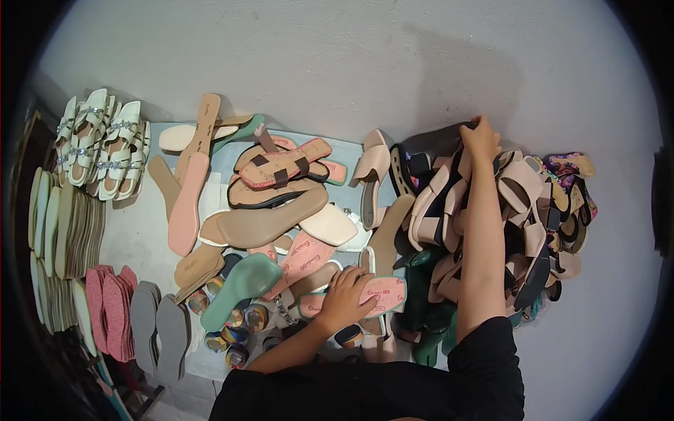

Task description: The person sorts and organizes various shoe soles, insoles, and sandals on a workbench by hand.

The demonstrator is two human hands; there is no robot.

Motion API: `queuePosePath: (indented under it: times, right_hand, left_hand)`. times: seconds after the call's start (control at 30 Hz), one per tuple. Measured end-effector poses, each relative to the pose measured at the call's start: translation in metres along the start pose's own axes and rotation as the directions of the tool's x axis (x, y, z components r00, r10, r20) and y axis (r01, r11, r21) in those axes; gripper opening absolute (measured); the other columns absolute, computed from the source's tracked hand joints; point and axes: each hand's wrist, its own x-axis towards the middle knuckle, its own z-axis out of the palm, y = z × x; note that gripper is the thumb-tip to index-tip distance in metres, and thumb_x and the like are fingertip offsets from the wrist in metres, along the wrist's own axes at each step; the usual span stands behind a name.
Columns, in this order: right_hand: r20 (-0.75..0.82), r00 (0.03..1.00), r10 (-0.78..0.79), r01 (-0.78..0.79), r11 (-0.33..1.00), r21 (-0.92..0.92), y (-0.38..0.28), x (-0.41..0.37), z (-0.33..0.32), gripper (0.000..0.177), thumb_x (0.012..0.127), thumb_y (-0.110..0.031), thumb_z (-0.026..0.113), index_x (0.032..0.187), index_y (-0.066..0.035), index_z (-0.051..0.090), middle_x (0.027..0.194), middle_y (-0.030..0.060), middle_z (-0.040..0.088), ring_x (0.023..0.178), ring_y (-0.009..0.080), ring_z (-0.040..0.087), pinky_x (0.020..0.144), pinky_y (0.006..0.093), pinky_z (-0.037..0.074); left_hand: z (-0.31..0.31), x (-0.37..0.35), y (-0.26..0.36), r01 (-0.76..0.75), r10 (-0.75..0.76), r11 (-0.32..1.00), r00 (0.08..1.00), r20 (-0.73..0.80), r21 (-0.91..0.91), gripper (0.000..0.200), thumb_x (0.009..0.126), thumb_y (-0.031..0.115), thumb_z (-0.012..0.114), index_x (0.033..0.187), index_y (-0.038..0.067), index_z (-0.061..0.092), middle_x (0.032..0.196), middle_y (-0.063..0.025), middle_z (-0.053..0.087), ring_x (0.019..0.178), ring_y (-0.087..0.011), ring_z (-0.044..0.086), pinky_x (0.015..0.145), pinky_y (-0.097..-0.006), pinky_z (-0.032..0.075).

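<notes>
My left hand (344, 298) is closed over a pink insole (390, 295) with red lettering and a green edge. Its thumb lies on the printed face and its fingers reach past the far edge. At the back of the right-hand pile, my right hand (481, 140) has its fingers closed on a dark flat piece (446, 135), partly hidden, whose kind I cannot make out. Beige slide sandals (523, 184) are heaped under and around my right forearm. A green sole (242, 289) and a brown sole (272, 217) lie left of my left hand.
White buckled sandals (123, 151) stand at the back left. Stacks of pink (118, 309), grey (146, 326) and beige soles (74, 235) line the left side. Multicoloured rolled pieces (256, 318) sit near the front. A grey wall (295, 63) rises behind the table (130, 238).
</notes>
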Motion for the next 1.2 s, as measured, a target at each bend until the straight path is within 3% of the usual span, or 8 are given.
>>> queuePosePath:
  times: [0.3,0.6,0.7,0.83,0.93,1.0,1.07,1.2]
  right_hand:
    - [0.164,0.957,-0.241,0.29,0.837,-0.464,-0.011,-0.009,0.003,0.022,0.074,-0.018,0.063,0.096,-0.017,0.069,0.096,0.0064,0.067,0.11,0.0285,0.049,0.096,0.0586,0.023]
    - [0.137,0.724,-0.676,0.689,0.701,-0.184,-0.023,-0.085,-0.01,0.007,0.081,-0.019,0.061,0.085,-0.013,0.062,0.079,0.0087,0.064,0.085,0.0283,0.06,0.098,0.0618,0.022]
    - [-0.105,0.686,-0.72,0.704,0.693,-0.152,-0.015,-0.115,-0.031,0.01,0.083,-0.019,0.058,0.088,-0.01,0.059,0.075,0.01,0.063,0.081,0.0311,0.061,0.099,0.0601,0.023]
    - [-0.37,0.761,-0.533,0.61,0.781,0.131,-0.004,-0.152,-0.108,0.014,0.087,-0.019,0.056,0.093,-0.006,0.057,0.077,0.0116,0.062,0.073,0.0289,0.059,0.094,0.0477,0.035]
    - [-0.29,0.903,-0.316,0.406,0.41,0.817,0.024,-0.201,-0.131,0.013,0.089,-0.012,0.058,0.092,0.0,0.057,0.073,0.0018,0.055,0.069,0.0089,0.048,0.064,0.0227,0.04]
    - [-0.25,0.942,-0.223,0.307,0.278,0.91,0.035,-0.263,-0.137,0.011,0.089,-0.014,0.059,0.088,-0.003,0.057,0.078,-0.0025,0.052,0.071,0.0058,0.047,0.066,0.0198,0.038]
    - [0.059,0.965,-0.257,-0.007,0.198,0.98,0.045,-0.33,-0.13,0.01,0.084,-0.007,0.062,0.08,-0.008,0.053,0.075,-0.0049,0.047,0.07,0.0051,0.044,0.064,0.0194,0.036]
    - [0.4,0.717,-0.571,-0.415,0.113,0.903,0.06,-0.43,-0.104,0.016,0.078,0.002,0.065,0.09,-0.002,0.056,0.086,0.0043,0.06,0.078,0.0088,0.057,0.069,0.0218,0.047]
  left_hand:
    - [-0.002,-0.001,0.002,-0.007,0.007,1.0,1.0,-0.029,-0.012,0.049,0.076,0.032,0.064,0.116,0.004,0.053,0.118,-0.0147,0.049,0.118,-0.0333,0.041,0.102,-0.0465,0.029]
    - [-0.014,-0.007,0.012,0.003,-0.025,0.988,0.99,-0.138,-0.157,0.043,0.078,0.021,0.064,0.117,0.006,0.054,0.119,-0.0166,0.049,0.116,-0.035,0.045,0.098,-0.0426,0.035]
    - [-0.034,-0.018,0.028,-0.019,-0.016,0.981,0.984,-0.18,-0.192,0.041,0.078,0.017,0.064,0.116,0.005,0.055,0.117,-0.0168,0.05,0.114,-0.0335,0.047,0.096,-0.0395,0.037]
    - [-0.056,-0.041,0.052,0.04,-0.087,0.944,0.988,-0.128,-0.328,0.034,0.08,0.013,0.061,0.113,0.004,0.057,0.114,-0.0146,0.052,0.112,-0.0268,0.05,0.093,-0.0366,0.042]
    - [-0.066,-0.055,0.072,0.147,-0.147,0.866,0.988,0.038,-0.477,0.043,0.086,0.011,0.057,0.126,0.004,0.047,0.121,-0.0136,0.049,0.114,-0.0213,0.049,0.096,-0.0351,0.041]
    - [-0.05,-0.066,0.08,0.058,-0.144,0.75,0.987,-0.076,-0.659,0.055,0.087,0.013,0.057,0.136,0.005,0.031,0.125,-0.0152,0.045,0.116,-0.0226,0.047,0.097,-0.0357,0.039]
    - [-0.048,-0.078,0.093,0.007,-0.175,0.627,0.976,-0.132,-0.779,0.077,0.089,0.016,0.057,0.144,0.008,0.003,0.131,-0.0174,0.036,0.12,-0.0243,0.042,0.1,-0.0363,0.035]
    - [-0.055,-0.116,0.11,-0.069,-0.374,0.447,0.891,-0.257,-0.892,0.077,0.086,0.014,0.06,0.142,0.006,0.008,0.129,-0.015,0.035,0.118,-0.0224,0.041,0.099,-0.0345,0.035]
